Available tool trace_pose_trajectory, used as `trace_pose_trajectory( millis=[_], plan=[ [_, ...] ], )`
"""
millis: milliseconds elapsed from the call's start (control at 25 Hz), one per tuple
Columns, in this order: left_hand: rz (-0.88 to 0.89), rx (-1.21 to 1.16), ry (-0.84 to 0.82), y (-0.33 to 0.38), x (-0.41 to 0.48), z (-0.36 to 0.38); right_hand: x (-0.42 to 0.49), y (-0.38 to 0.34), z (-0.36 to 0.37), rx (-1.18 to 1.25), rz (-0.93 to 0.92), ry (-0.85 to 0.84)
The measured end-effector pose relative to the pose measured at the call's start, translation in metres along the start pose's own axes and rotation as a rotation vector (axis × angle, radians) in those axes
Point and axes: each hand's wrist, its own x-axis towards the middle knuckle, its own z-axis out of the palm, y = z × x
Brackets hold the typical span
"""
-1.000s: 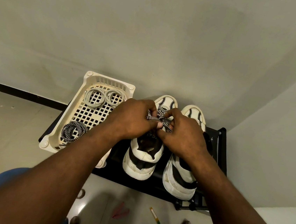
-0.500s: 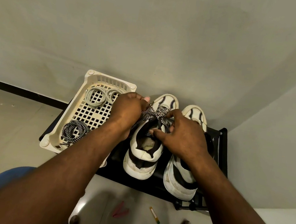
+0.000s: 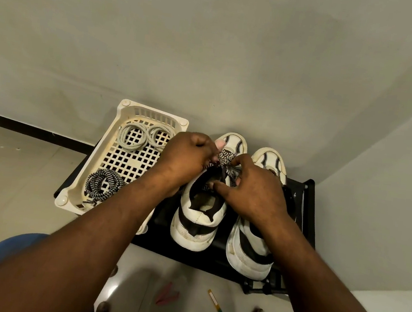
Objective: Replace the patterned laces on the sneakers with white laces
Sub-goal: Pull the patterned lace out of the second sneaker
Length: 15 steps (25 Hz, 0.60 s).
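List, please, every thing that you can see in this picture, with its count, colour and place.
sneakers: 2, white with black bands, side by side on the rack
rack: 1, black, on the floor by the wall
basket: 1, cream, on the rack, left of the sneakers
white laces: 2 coils, white, far end of the basket
coiled patterned lace: 1, black and white, near end of the basket
threaded patterned lace: 1, black and white, on the left sneaker
scrap: 1, pink, floor
stick: 1, yellow, floor
left grip: pinches the threaded patterned lace
right grip: holds the same lace
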Motion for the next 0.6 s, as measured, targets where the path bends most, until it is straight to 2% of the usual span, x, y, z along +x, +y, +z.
trace_pose_trajectory(
  millis=[80, 120, 160, 320, 440, 520, 600],
  plan=[
    [-0.153, -0.288, 0.052, 0.002, 0.001, -0.002, 0.000, -0.001, -0.001, -0.004, 0.009, -0.010],
    [-0.196, -0.319, 0.043, 0.003, 0.002, -0.005, 0.000, -0.001, -0.001, -0.009, 0.011, -0.012],
    [-0.206, -0.246, 0.014, 0.005, 0.003, -0.009, 0.000, -0.001, -0.001, -0.012, 0.014, -0.014],
    [0.018, 0.546, -0.201, 0.006, 0.001, -0.015, 0.000, 0.000, 0.000, -0.015, 0.012, -0.015],
    [0.097, 0.691, -0.201, 0.004, -0.003, -0.008, 0.000, 0.000, 0.000, -0.024, 0.002, -0.011],
    [0.064, 0.629, -0.209, 0.007, -0.005, -0.004, 0.000, 0.000, 0.000, -0.027, 0.003, -0.016],
    [-0.090, 0.265, -0.085, 0.009, -0.002, -0.005, 0.000, -0.001, 0.000, -0.013, 0.011, -0.021]
  ],
)
